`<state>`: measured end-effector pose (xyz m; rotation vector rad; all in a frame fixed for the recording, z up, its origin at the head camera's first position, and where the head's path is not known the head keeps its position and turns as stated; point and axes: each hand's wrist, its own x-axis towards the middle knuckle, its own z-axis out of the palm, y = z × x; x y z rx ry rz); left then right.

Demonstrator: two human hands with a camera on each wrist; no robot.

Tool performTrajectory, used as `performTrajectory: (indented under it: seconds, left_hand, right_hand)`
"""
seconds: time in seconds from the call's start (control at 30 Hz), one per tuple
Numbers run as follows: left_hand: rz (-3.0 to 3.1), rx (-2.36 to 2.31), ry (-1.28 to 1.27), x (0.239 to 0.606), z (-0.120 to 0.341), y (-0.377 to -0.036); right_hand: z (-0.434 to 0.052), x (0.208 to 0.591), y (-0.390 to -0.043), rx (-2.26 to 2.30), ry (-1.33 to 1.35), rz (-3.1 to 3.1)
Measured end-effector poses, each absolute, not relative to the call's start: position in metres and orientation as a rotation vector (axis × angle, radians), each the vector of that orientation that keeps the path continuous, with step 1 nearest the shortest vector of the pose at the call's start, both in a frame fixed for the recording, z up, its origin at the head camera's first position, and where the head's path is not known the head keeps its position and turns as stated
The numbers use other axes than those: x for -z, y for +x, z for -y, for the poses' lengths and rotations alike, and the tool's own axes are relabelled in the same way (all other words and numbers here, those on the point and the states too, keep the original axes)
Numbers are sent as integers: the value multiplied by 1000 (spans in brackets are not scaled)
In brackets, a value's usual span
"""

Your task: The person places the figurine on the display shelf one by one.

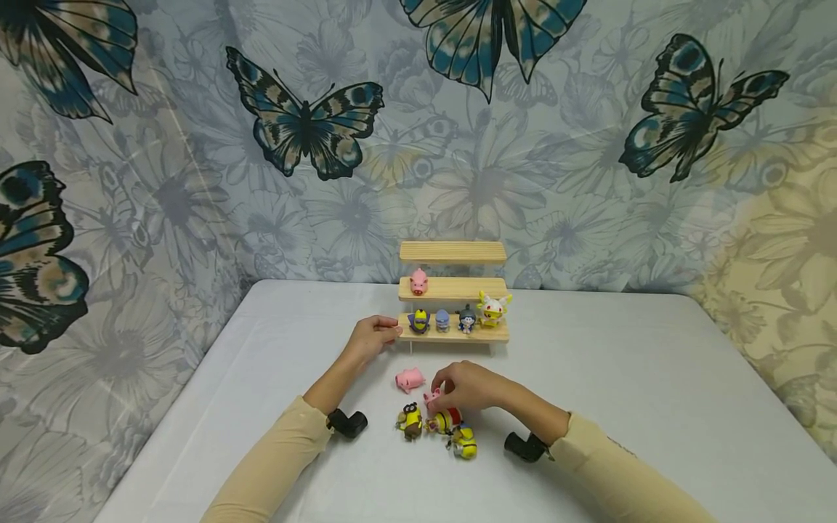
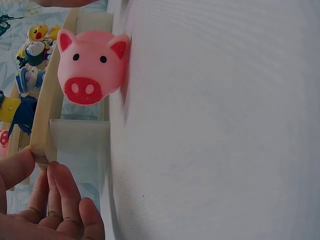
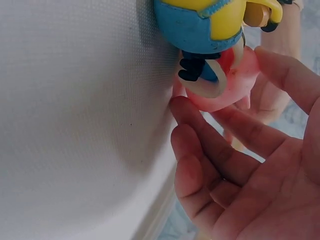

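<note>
Head view has both hands out on the white table (image 1: 654,378), sleeves in beige. Right hand (image 1: 467,388) sits low in the middle of the frame, fingers curled down and pinching a small pink pig (image 1: 431,398) that's half hidden under them. Right wrist view shows it closer: fingertips (image 3: 182,107) pressed against the pink pig (image 3: 225,82) from below, thumb on the other side, and a yellow minion in blue overalls (image 3: 210,25) lying right against it at the top of the frame.

Left hand (image 1: 373,335) is just above and left of that, at the left end of the bottom step of the little wooden shelf (image 1: 453,290). Left wrist view shows the thumb and fingers (image 2: 62,195) touching that end of the shelf (image 2: 42,135), slightly bent and close together, though whether it's really gripping, can't tell.

Second pink pig (image 1: 409,378) lies loose on the table between the hands, touching neither. Three minion figures (image 1: 437,425) are bunched just below the right hand. Shelf holds a pig on the middle step (image 1: 418,282) and four small figures on the bottom step (image 1: 458,318).
</note>
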<state>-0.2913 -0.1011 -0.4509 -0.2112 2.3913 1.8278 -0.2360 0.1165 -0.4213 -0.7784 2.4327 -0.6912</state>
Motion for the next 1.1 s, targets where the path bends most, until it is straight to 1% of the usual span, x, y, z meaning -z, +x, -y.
performTrajectory:
  seconds: [0.23,0.5,0.77,1.1]
  left_hand:
    - [-2381,-1822,-230,452,101,-292]
    - [-2373,-1827,-227,452,102,-292]
    - [-2363,-1827,-225,451,102,-290]
    - [-2353,-1832,-231,452,103,-293]
  right_hand:
    - [-119,421,-236,697,-791,-2438]
    - [-125,412,-239,751,-808,-2498]
    - [-134,393,-239,777,-946,-2567]
    - [-147,363,-245,836,-966,-2684]
